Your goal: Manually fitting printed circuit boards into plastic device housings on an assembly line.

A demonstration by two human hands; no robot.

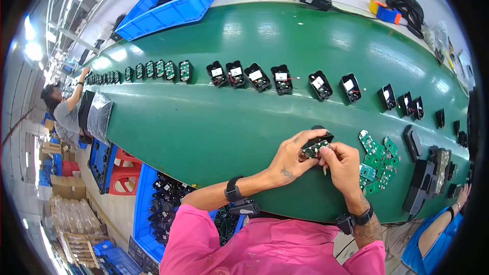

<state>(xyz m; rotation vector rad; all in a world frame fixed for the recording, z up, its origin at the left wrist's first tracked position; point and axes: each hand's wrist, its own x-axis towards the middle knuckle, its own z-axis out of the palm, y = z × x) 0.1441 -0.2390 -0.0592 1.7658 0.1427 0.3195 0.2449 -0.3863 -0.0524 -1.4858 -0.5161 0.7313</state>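
Note:
Over the near part of the green bench, my left hand (289, 159) is closed around a black plastic housing (324, 133) and a green circuit board (313, 150). From the other side, the fingers of my right hand (344, 167) pinch the board's edge. Whether the board sits inside the housing or in front of it is hard to tell. Beside my right hand lies a loose heap of green circuit boards (376, 162). Farther off, a row of open black housings (281, 79) crosses the bench, with white parts inside and red wires on some.
Housings with green boards (185, 72) continue the row leftward toward a co-worker (66, 114). A blue crate (170, 7) stands at the back. Black devices (420, 186) lie at right, near another person's arm (442, 224). A blue bin (147, 198) of black parts sits below the bench edge.

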